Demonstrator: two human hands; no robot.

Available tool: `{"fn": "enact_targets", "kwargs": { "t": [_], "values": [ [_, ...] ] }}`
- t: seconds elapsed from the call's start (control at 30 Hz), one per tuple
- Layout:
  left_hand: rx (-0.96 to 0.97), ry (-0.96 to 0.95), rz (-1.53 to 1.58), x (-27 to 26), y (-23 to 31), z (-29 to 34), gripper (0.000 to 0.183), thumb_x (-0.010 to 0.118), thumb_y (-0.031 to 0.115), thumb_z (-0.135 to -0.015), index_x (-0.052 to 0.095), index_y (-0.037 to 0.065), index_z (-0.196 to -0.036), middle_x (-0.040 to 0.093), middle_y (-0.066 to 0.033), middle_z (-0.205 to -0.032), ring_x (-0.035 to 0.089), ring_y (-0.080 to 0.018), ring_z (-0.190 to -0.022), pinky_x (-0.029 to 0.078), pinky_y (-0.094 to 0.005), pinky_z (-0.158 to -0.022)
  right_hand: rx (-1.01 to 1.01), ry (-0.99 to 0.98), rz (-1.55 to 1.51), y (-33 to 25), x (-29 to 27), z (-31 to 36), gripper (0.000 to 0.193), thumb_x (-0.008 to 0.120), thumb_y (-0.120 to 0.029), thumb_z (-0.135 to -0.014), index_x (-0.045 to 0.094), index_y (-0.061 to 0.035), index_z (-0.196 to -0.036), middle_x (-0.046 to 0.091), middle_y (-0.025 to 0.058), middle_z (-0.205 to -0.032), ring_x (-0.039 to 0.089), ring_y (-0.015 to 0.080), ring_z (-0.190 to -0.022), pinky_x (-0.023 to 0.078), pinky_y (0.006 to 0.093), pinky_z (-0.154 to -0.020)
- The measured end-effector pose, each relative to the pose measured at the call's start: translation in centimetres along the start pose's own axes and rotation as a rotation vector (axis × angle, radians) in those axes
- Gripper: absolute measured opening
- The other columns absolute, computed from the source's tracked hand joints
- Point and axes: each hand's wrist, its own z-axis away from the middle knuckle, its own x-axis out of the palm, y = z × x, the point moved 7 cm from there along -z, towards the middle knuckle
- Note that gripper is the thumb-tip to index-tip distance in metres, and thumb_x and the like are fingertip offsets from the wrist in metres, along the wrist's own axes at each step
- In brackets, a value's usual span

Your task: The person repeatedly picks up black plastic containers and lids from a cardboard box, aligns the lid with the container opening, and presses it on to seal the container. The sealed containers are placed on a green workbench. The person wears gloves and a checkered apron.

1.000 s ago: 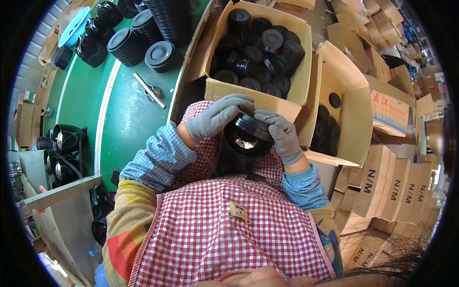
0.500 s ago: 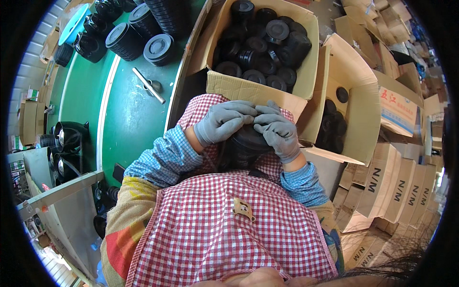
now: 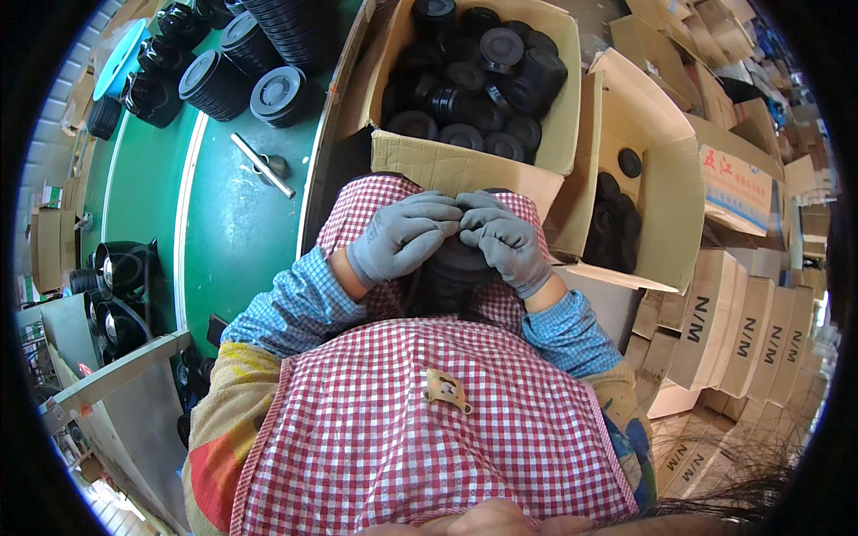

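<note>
Between my knees, a black round lidded part (image 3: 452, 268) rests in my lap, its upper side partly covered by my fingers. My left hand (image 3: 404, 234), in a grey glove, curls its fingers over the part's far edge. From the other side my right hand (image 3: 506, 241), gloved alike, bends its fingers over the same edge, so the fingertips nearly meet. What lies under the fingertips is hidden. Just beyond my knees stands an open cardboard box (image 3: 474, 161) full of black round parts (image 3: 502, 48).
At right is a second open box (image 3: 666, 188) with a few black discs (image 3: 630, 163). The green bench (image 3: 237, 219) at left carries a metal tool with a rod handle (image 3: 262, 164), stacks of black lids (image 3: 278, 92) and glossy black housings (image 3: 150, 96). Stacked cartons (image 3: 715, 322) stand far right.
The whole view has shifted slightly. My hands keep nearly the same grip on the black part, with the right fingers moved a little closer to the left ones.
</note>
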Motion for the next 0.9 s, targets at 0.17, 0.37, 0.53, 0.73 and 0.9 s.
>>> {"fn": "enact_targets", "kwargs": {
  "t": [0.17,0.37,0.53,0.73,0.9],
  "values": [
    [-0.126,-0.061,0.055,0.3,-0.3,0.9,0.030,0.049,0.016,-0.102,0.068,-0.002,-0.117,0.061,-0.0214,-0.131,0.054,-0.0376,-0.127,0.042,-0.0442,-0.109,-0.021,0.002,0.042,0.2,0.5,0.6,0.027,0.052,-0.003,-0.087,0.071,-0.0016,-0.106,0.065,0.0160,-0.122,0.053,0.0336,-0.130,0.036,0.0452,-0.115],
    [-0.427,-0.227,0.282,0.0,-4.9,1.9,0.044,0.048,0.023,-0.105,0.051,0.003,-0.143,0.050,-0.0208,-0.146,0.046,-0.0345,-0.138,0.032,-0.0388,-0.119,-0.013,0.054,0.482,-4.8,2.6,0.7,0.053,0.049,-0.026,-0.098,0.048,-0.0054,-0.146,0.052,0.0240,-0.142,0.044,0.0405,-0.136,0.030,0.0484,-0.118],
    [-0.684,-0.444,0.230,1.7,-4.5,-1.2,0.043,0.049,0.018,-0.102,0.050,0.003,-0.142,0.055,-0.0190,-0.140,0.052,-0.0310,-0.132,0.040,-0.0381,-0.113,-0.210,-0.160,0.760,-4.0,-0.2,-0.6,0.090,0.052,-0.070,-0.089,0.036,-0.0122,-0.156,0.027,0.0213,-0.161,0.022,0.0423,-0.150,0.012,0.0569,-0.122],
    [-0.877,-0.483,-0.040,1.8,-9.9,-4.6,0.035,0.060,0.030,-0.098,0.064,0.006,-0.123,0.068,-0.0151,-0.115,0.065,-0.0297,-0.112,0.051,-0.0419,-0.096,-0.179,-0.545,0.727,-7.1,7.9,-2.7,0.084,0.046,-0.071,-0.091,0.039,-0.0180,-0.155,0.026,0.0174,-0.163,0.017,0.0384,-0.153,0.004,0.0579,-0.123],
    [-0.730,-0.570,0.206,1.5,-8.2,-3.5,0.042,0.064,0.032,-0.098,0.061,0.008,-0.132,0.066,-0.0151,-0.128,0.060,-0.0320,-0.123,0.048,-0.0415,-0.104,-0.112,-0.608,0.791,-3.1,-1.3,-3.0,0.095,0.068,-0.064,-0.075,0.040,-0.0220,-0.155,0.030,0.0133,-0.162,0.021,0.0377,-0.151,0.005,0.0607,-0.121]
  ]
}}
